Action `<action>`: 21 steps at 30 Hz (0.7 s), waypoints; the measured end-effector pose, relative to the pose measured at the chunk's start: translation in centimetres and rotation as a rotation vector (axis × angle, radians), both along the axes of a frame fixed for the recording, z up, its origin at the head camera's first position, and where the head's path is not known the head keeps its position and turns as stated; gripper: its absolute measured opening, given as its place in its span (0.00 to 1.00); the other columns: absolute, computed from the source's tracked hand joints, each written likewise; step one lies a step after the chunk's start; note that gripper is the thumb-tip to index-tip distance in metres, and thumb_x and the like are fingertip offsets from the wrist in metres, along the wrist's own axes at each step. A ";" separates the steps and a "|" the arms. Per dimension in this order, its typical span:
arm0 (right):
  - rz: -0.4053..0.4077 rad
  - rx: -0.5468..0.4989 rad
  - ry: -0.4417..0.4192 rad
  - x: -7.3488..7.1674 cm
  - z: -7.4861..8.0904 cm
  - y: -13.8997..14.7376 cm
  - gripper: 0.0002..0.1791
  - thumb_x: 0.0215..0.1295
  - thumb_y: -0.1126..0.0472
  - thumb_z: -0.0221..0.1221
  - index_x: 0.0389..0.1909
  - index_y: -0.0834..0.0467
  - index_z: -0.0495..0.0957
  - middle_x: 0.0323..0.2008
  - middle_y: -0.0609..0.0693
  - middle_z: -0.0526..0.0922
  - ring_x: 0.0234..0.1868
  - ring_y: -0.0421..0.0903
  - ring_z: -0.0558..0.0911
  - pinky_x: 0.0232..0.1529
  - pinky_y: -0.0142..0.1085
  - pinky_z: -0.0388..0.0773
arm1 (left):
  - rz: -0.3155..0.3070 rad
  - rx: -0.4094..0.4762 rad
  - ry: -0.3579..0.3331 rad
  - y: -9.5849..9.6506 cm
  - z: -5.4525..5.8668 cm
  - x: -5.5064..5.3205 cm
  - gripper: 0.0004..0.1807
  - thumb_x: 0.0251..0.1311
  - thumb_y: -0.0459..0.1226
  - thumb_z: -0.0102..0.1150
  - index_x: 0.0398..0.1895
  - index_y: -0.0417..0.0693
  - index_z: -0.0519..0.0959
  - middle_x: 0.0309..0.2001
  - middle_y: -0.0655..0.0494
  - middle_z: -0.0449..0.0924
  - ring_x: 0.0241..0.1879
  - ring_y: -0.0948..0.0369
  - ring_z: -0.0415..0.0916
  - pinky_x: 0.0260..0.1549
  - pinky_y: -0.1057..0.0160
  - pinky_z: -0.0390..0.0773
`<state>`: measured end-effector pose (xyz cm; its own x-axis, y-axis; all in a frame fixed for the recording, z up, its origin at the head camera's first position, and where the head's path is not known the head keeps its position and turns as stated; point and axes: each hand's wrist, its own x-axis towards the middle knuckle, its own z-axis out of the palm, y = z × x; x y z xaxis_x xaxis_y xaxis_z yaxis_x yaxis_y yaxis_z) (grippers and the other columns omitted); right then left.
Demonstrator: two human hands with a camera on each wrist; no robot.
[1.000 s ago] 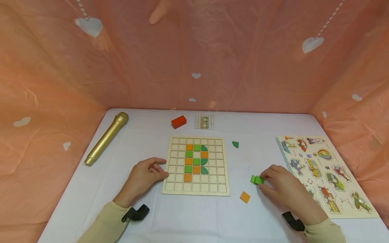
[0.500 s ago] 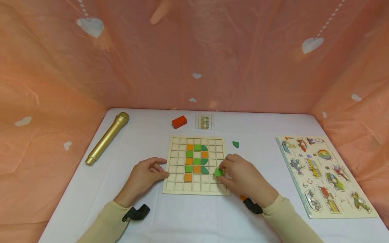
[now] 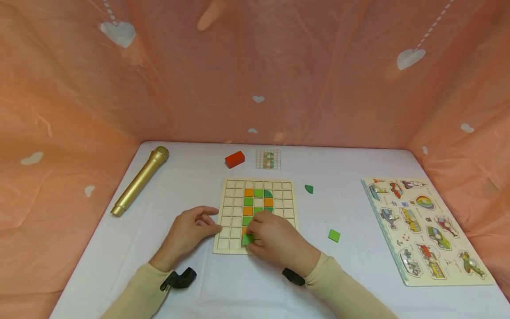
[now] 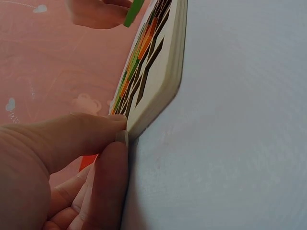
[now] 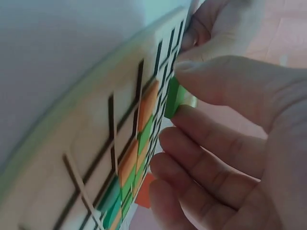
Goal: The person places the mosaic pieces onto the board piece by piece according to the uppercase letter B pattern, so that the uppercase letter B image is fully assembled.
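A wooden grid board (image 3: pixel 288 212) lies in the middle of the table, bearing green and orange square tiles and dark green quarter-round tiles. My left hand (image 3: pixel 187 235) holds the board's left edge, with thumb and index finger (image 4: pixel 111 165) against it. Over the lower rows, my right hand (image 3: pixel 279 239) pinches a light green square tile (image 3: pixel 247 239) between thumb and index finger. In the right wrist view, this green tile (image 5: pixel 173 98) is tilted against the board's face. The right hand hides several lower cells.
A small pattern card (image 3: pixel 268 159) and a red block (image 3: pixel 235 159) lie behind the board. To its right are a quarter-round green tile (image 3: pixel 309 189) and a green square tile (image 3: pixel 334 235). A picture puzzle (image 3: pixel 426 230) lies far right, a gold microphone (image 3: pixel 139 181) far left.
My right hand took one green square tile from beside another on the right and carried it left over the board. The loose orange tile is now hidden by the right arm. The left hand stayed put.
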<state>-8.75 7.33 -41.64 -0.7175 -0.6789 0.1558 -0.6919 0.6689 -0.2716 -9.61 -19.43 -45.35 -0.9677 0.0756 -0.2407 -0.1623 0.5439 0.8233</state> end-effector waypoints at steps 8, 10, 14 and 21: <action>-0.005 0.053 -0.023 0.4 -0.5 -0.7 0.05 0.63 0.57 0.74 0.38 0.50 0.89 0.36 0.40 0.82 0.39 0.39 0.78 0.42 0.32 0.80 | 0.000 -0.006 0.002 0.0 0.1 -0.1 0.27 0.59 0.44 0.81 0.61 0.49 0.85 0.35 0.57 0.87 0.32 0.62 0.82 0.40 0.64 0.74; -0.006 0.063 -0.014 0.4 -0.7 -0.8 0.05 0.63 0.57 0.74 0.38 0.50 0.89 0.35 0.40 0.82 0.40 0.40 0.78 0.42 0.33 0.80 | 0.002 -0.005 0.004 0.0 0.1 -0.2 0.27 0.59 0.43 0.81 0.61 0.48 0.85 0.35 0.57 0.87 0.32 0.62 0.82 0.41 0.64 0.74; -0.005 0.064 -0.005 0.5 -0.7 -0.8 0.05 0.62 0.58 0.74 0.37 0.50 0.89 0.35 0.40 0.82 0.40 0.40 0.78 0.44 0.33 0.81 | 0.003 -0.003 -0.002 0.0 0.0 -0.2 0.27 0.59 0.43 0.81 0.61 0.48 0.85 0.35 0.57 0.87 0.32 0.62 0.82 0.40 0.64 0.74; -0.002 0.076 -0.012 0.5 -0.7 -0.8 0.07 0.62 0.57 0.75 0.39 0.51 0.89 0.37 0.41 0.84 0.40 0.41 0.79 0.46 0.34 0.81 | -0.003 -0.009 0.001 -0.1 0.0 -0.1 0.27 0.59 0.44 0.81 0.61 0.48 0.85 0.35 0.57 0.87 0.32 0.62 0.82 0.41 0.64 0.74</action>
<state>-8.27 6.54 -42.31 -0.7203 -0.6871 0.0950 -0.6876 0.6894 -0.2280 -9.70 -19.51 -45.37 -0.9676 0.0764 -0.2407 -0.1601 0.5515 0.8187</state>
